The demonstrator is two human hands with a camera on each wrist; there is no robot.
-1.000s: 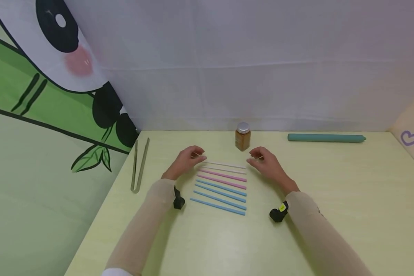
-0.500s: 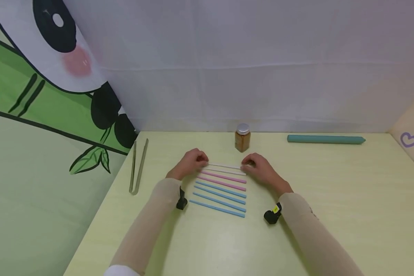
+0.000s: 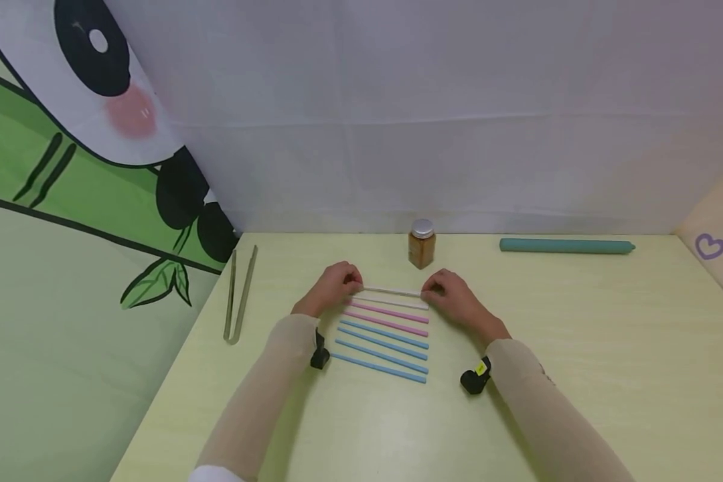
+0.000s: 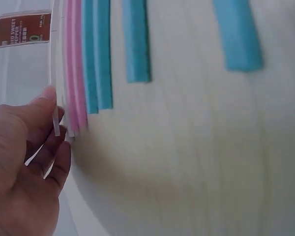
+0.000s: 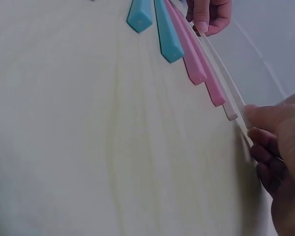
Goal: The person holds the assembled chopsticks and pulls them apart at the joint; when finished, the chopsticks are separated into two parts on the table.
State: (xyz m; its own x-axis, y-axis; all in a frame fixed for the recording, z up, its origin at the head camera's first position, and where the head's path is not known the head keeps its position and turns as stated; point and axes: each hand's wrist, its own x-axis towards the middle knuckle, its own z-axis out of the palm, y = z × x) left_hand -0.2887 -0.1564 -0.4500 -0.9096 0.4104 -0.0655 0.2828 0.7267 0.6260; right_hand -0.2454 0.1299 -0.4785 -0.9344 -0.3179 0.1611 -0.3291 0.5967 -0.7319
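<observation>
Both hands work at the far end of a row of thin sticks on the table. Left hand point(image 3: 337, 284) pinches the left end of the farthest white stick point(image 3: 391, 291) between thumb and fingers, while the right hand point(image 3: 452, 294) pinches its right end. Nearer the person lie a second white stick point(image 3: 397, 304), two pink sticks point(image 3: 388, 312) and several blue sticks point(image 3: 382, 334), roughly parallel. In the left wrist view the held white stick point(image 4: 53, 73) passes under the thumb. Whether it is lifted off the table, I cannot tell.
A jar of red-brown spice point(image 3: 422, 248) with a silver lid stands just beyond the hands. Metal tongs point(image 3: 237, 301) lie at the table's left edge. A green rolled or rod-like thing point(image 3: 566, 246) lies along the back right, before a white cloth wall point(image 3: 446, 134).
Both hands have moved inward, from hovering near the ends of the farthest white stick to pinching it. Over the last half second they have hardly moved.
</observation>
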